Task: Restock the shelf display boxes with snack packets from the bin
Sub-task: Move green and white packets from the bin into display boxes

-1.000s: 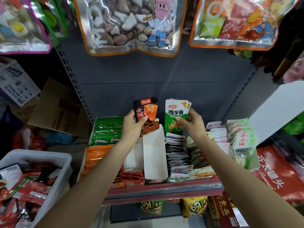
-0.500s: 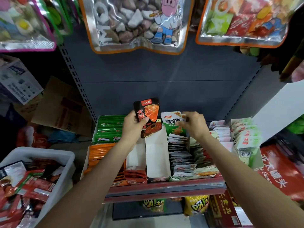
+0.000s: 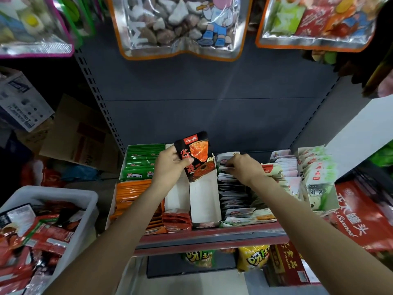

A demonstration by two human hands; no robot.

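My left hand (image 3: 170,165) grips a black and red snack packet (image 3: 196,156), upright over the back of a nearly bare white display box (image 3: 204,199). My right hand (image 3: 244,167) reaches down into the neighbouring box of white packets (image 3: 234,194), fingers curled on the back of that row; the green packet it carried is mostly hidden under the hand. A white plastic bin (image 3: 53,199) at lower left holds several red and black packets.
Green packets (image 3: 142,162) and orange packets (image 3: 131,194) fill boxes on the left of the red-edged shelf (image 3: 212,233). More packet boxes (image 3: 316,173) stand to the right. Large snack bags (image 3: 180,26) hang overhead. Cardboard cartons (image 3: 80,137) lie behind the bin.
My right hand has lowered the green packet from upright in the air down into the back of the white packet row. My left hand and its black packet stayed almost still.
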